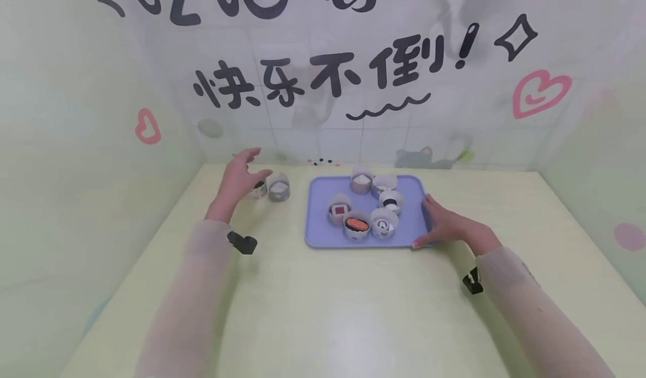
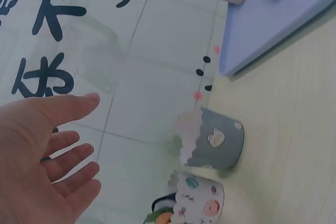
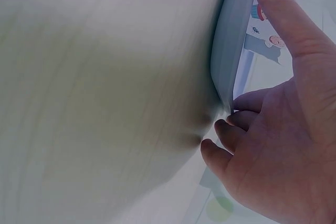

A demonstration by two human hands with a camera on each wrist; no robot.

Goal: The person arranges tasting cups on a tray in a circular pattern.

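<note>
My left hand (image 1: 238, 179) hovers with spread, relaxed fingers above and beside two paper cups at the back left, holding nothing. One is a grey cup (image 2: 223, 140) with a bear print, holding something white. The other is a white patterned cup (image 2: 202, 198) with a dark-wrapped piece and something orange and green inside. At the right end of a blue tray (image 1: 323, 240), my right hand (image 1: 449, 224) grips the near corner, its thumb along the front rim and its fingers at the side. Several paper cups holding sushi-like pieces stand on the tray, among them an orange-topped one (image 1: 357, 225).
The pale wooden table (image 1: 323, 310) is enclosed by translucent panels at the back and both sides. Dark lettering and pink hearts mark the back panel (image 1: 323, 137), close behind the tray and the cups.
</note>
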